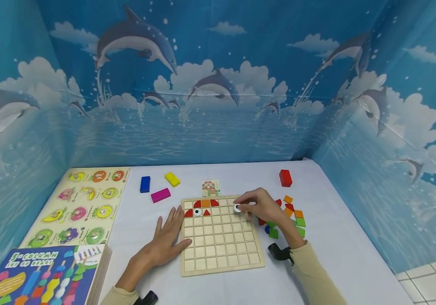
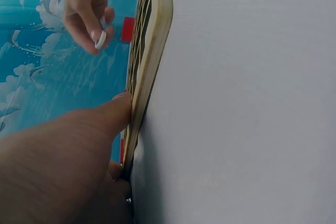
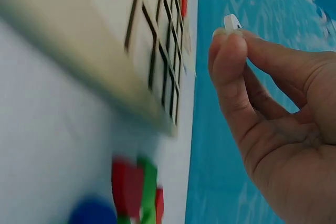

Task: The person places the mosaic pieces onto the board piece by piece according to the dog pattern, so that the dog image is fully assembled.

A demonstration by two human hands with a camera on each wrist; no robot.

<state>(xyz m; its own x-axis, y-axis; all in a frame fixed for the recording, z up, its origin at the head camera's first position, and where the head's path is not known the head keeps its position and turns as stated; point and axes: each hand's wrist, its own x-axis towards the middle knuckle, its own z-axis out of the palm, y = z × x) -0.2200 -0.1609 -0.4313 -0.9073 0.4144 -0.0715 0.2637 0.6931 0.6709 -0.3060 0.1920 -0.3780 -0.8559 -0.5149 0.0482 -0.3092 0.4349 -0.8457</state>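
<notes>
A wooden grid board [image 1: 222,272] lies on the white table. Near its top left sit red quarter-round pieces, an orange square [image 1: 205,203], a red triangle [image 1: 206,212] and a round white eye piece [image 1: 197,212]. My right hand [image 1: 258,204] pinches another white eye piece [image 3: 231,22] between thumb and fingertips, held above the board's upper right part. My left hand [image 1: 166,240] lies spread at the board's left edge, its thumb [image 2: 118,111] against the rim. Behind the board is a small picture card [image 1: 211,188].
Loose red, orange, green and blue pieces [image 1: 301,222] lie right of the board. Blue [image 1: 145,184], yellow [image 1: 172,179], magenta [image 1: 161,195] and red [image 1: 285,178] blocks stand farther back. On the left are a fruit puzzle board [image 1: 62,224] and a boxed bead set [image 1: 46,277].
</notes>
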